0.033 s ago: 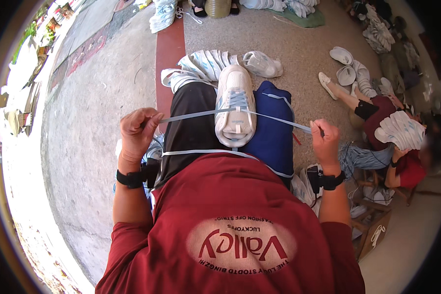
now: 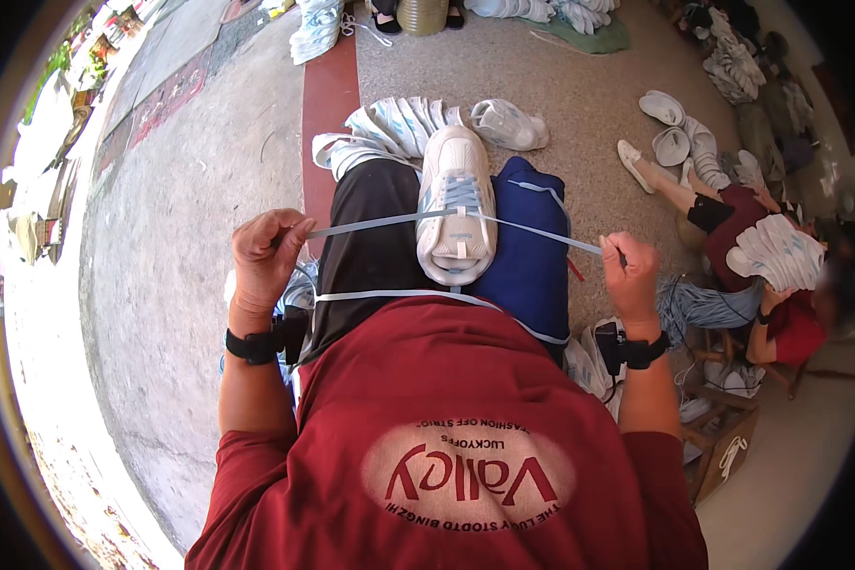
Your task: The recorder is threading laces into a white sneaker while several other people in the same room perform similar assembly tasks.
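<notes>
A white sneaker (image 2: 457, 152) with pale blue trim rests between my thighs, its toe pointing away from me. Light blue laces criss-cross its upper part, and two long ends run out sideways from near the tongue. On the left, my left hand (image 2: 268, 249) is closed in a pinch on one end of the shoelace (image 2: 375, 225). My right hand (image 2: 631, 271) pinches the other end (image 2: 541, 233) on the right. Both ends are stretched nearly straight, sloping slightly down toward my hands. Neither hand touches the sneaker itself.
A row of white shoes (image 2: 404, 125) lies past my knees, with a single shoe (image 2: 509, 124) beside it. Blue cloth (image 2: 527, 223) covers my right thigh. At the right, a seated person (image 2: 731, 233) holds stacked white shoes (image 2: 779, 254), near a bundle of blue laces (image 2: 703, 306) and a wooden stand (image 2: 722, 437).
</notes>
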The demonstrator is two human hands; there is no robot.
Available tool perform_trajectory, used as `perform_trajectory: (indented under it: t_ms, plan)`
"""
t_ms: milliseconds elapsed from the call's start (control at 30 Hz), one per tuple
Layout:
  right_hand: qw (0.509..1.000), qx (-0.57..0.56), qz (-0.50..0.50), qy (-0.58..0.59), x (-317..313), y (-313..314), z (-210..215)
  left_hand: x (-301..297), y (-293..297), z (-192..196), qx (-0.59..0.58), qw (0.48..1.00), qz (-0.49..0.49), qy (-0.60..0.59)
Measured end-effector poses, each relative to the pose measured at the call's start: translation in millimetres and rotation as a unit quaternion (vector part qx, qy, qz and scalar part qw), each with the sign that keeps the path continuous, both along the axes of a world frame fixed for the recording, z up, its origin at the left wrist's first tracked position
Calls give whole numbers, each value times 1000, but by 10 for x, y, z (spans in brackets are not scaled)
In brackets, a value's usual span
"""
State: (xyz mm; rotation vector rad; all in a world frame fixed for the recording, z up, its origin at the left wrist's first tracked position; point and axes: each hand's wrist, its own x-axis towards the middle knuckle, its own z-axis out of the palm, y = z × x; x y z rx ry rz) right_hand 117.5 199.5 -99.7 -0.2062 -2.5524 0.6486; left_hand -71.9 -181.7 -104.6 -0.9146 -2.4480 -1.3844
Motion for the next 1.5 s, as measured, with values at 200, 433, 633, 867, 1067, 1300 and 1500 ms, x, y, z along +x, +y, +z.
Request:
perform_trajectory:
  t_ms: [200,433,633,867,1067,1300,1500]
  plan:
    - [991,118,-12,-57,53,34,-358,-63,-78,-610,26,987,67,-144]
    - [990,135,31,-14,-89,-38,163,-281,89,-36,-91,992,-14,-88]
    - [981,167,30,-97,250,347,-108,-358,-133,-196,-119,988,-79,-54]
    - [943,-238,-206,-107,1573,1139,-1485,-221,-1342,-1074,-31,977,20,-208]
    - [917,-258,-288,-97,2499,1028,-1725,-79,-2289,-1241,-62,929,143,-337]
    - [897,-200,-382,-101,3328,940,-1941,149,-3141,-1594,-44,891,221,-394]
    - [888,-108,-392,-214,3288,1008,-2281,132,-3224,-1842,-119,844,318,-416]
